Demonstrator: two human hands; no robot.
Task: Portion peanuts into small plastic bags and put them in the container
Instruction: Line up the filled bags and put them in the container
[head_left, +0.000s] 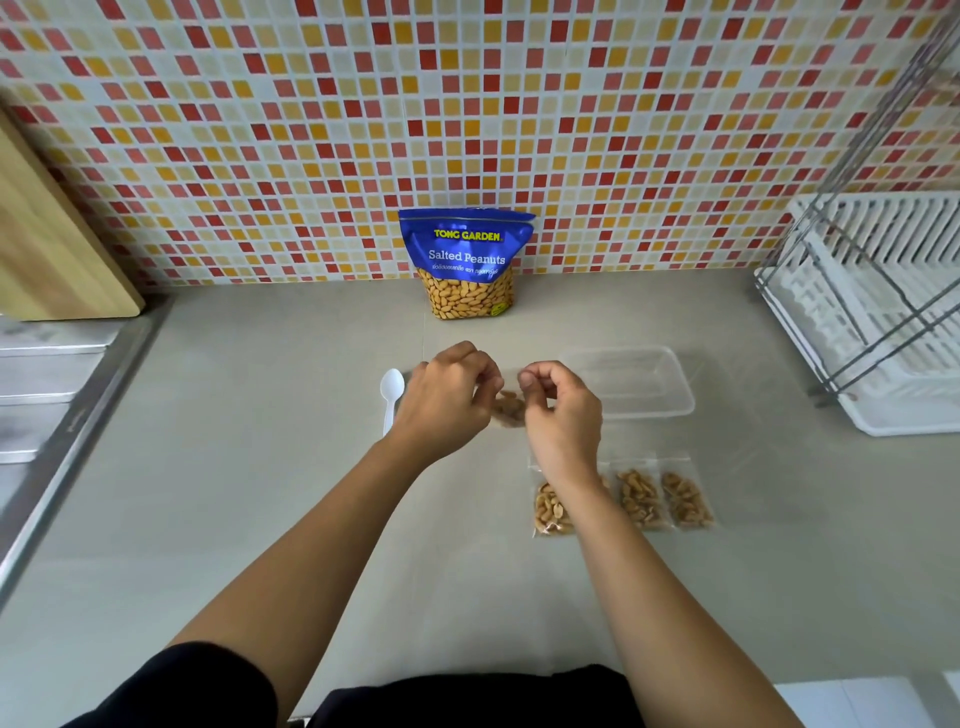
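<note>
Grey desk (260, 467) against a red/orange/cream mosaic tile wall (311, 130). Blue salted peanut pouch (466, 265) stands upright at the back, against the wall, directly beyond the hands. White plastic spoon (390, 395) lies on the desk just left of the left hand (447, 400), lower handle hidden behind the wrist. Clear container (634, 384) sits lidless on the desk, just right of the right hand (561, 410) and slightly further back. Three filled bags (639, 499) lie in a row on the desk nearer the person, side by side. The right forearm crosses over the leftmost one and hides part of it, the other two are fully visible. White dish rack (883, 322) at far right, well apart from the work area. Wooden cutting board (57, 234) leans on the wall far left, steel sink edge (41, 389) below it. Task item: small bag (509, 408) with peanuts in its lower part, held between both hands over mid-desk, between spoon and container. Left fingers (480, 371) curled and pinched on the bag's top left edge. Right fingers (535, 379) curled, thumb and forefinger clamped on the top right edge. Both hands gripping, no gap at the fingertips. Can't tell if the bag's seal is closed or if its bottom touches the desk
</note>
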